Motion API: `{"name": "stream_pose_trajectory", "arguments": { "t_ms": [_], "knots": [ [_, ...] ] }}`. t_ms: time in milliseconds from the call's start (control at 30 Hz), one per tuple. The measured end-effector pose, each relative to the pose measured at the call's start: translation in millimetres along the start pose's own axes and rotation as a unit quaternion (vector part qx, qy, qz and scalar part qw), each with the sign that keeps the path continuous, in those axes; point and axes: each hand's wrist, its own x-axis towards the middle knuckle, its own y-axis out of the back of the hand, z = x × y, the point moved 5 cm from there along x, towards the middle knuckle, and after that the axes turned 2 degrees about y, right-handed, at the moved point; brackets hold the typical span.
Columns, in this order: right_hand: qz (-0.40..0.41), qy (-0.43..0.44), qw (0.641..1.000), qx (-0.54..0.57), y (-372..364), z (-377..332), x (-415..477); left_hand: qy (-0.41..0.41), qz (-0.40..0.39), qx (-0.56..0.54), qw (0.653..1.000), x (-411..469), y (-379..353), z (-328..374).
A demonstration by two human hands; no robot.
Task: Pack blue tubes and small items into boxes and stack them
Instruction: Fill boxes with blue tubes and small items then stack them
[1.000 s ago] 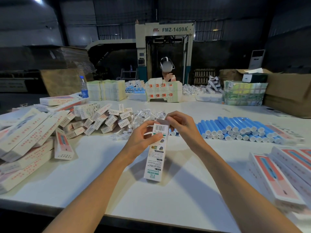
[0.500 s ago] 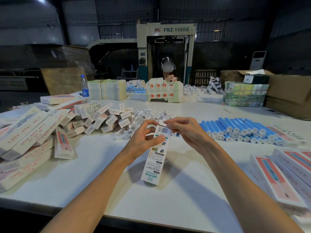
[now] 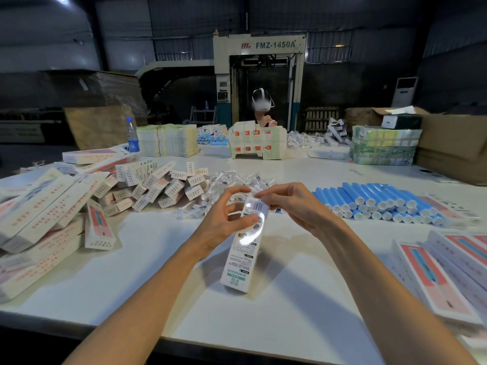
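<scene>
A long white box (image 3: pixel 243 246) with green print stands tilted on the white table (image 3: pixel 290 299), its lower end resting on the surface. My left hand (image 3: pixel 221 222) grips its upper part from the left. My right hand (image 3: pixel 292 206) pinches the flap at its top end. A row of blue tubes (image 3: pixel 379 201) with white caps lies to the right. Small clear-wrapped items (image 3: pixel 229 185) are heaped just behind my hands. Small white boxes (image 3: pixel 158 183) are piled at the left of that heap.
Long white and red boxes are stacked at the left (image 3: pixel 39 219) and lie at the right (image 3: pixel 448 272). Across the table a person (image 3: pixel 262 109) sits behind stacks of flat cartons (image 3: pixel 168 140). A water bottle (image 3: pixel 131 138) and brown cardboard boxes (image 3: pixel 453 146) stand at the far edges.
The box has tilted so its top leans right and away, and my right hand's fingers have shifted onto the top flap. My left hand's fingers have spread a little.
</scene>
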Motion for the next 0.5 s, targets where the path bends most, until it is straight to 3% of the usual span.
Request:
{"name": "stream_pose_trajectory", "arguments": {
  "t_ms": [200,300,500],
  "knots": [
    [0.033,0.060,0.997,0.039,-21,3,0,-0.045,0.087,-0.011,0.995,4,8,3],
    [0.087,0.101,0.991,0.003,-24,4,1,-0.058,0.100,-0.029,0.993,2,9,4],
    [0.113,0.141,0.984,-0.003,-26,3,-3,-0.070,0.109,-0.022,0.991,2,8,6]
  ]
}}
